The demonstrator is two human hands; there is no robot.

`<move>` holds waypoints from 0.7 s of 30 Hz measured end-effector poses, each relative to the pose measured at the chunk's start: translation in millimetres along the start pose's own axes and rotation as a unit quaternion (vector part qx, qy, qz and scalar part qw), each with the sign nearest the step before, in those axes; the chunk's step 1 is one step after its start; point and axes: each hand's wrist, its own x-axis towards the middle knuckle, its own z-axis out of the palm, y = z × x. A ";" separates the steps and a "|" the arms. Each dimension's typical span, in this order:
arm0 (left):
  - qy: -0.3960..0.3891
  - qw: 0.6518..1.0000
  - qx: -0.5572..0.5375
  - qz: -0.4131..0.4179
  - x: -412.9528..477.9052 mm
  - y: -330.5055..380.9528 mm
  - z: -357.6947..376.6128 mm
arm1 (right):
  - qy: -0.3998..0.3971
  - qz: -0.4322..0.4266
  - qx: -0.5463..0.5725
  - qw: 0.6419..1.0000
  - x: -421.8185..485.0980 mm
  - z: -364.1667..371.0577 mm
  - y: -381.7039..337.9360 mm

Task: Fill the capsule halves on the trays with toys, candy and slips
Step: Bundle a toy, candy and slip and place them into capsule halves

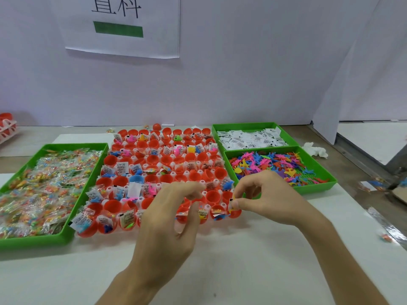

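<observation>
Right hand (268, 194): thumb and forefinger pinching a yellow toy (232, 207), the rest of the fingers curled. Target capsule half (236, 214) is at the near-right corner of the capsule tray (207, 208), directly under the pinch and just about touching the toy. My read is a straight drop, no reach. The toy is mostly hidden, so its long axis is unclear. Left hand (169, 216) hovers over the front row further left, fingers loosely curled. Can't tell if it's holding anything. The right hand is nearer the target.

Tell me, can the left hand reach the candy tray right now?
Likely yes: the candy tray sits open-topped beside the left hand, with only low capsule halves between them.
</observation>
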 end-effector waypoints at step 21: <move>0.013 1.000 0.013 0.021 1.1 3.2 -0.3 | -0.023 0.001 -0.043 0.999 1.2 1.9 2.2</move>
